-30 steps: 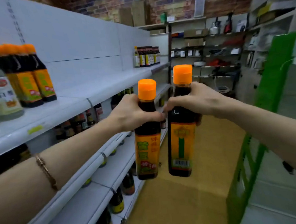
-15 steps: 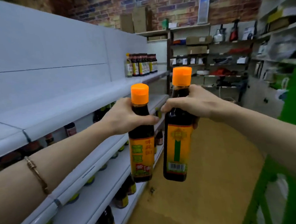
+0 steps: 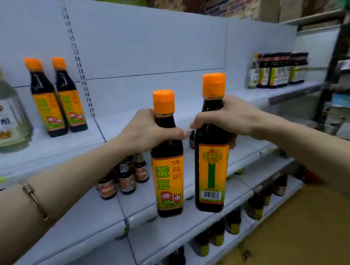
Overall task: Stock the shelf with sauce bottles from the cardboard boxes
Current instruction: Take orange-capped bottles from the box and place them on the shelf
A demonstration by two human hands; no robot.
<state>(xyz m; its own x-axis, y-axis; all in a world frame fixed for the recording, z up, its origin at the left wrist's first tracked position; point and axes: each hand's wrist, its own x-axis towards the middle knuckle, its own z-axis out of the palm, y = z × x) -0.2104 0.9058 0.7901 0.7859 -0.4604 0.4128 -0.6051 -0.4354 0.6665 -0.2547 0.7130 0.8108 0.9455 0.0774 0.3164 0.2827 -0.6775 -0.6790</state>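
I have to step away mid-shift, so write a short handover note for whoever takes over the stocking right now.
Left hand grips the neck of one sauce bottle, label facing out.
Right hand grips the neck of a second bottle, barcode side facing out.
Both are held upright in the air in front of the shelf, not set down.
Done: two matching orange-capped bottles already stand on that shelf, to the left.
Left: probably place both held bottles beside them, then fetch more. The cardboard boxes are out of view.

The view has swung left, so both held bottles (image 3: 167, 153) now face the shelf (image 3: 47, 149).
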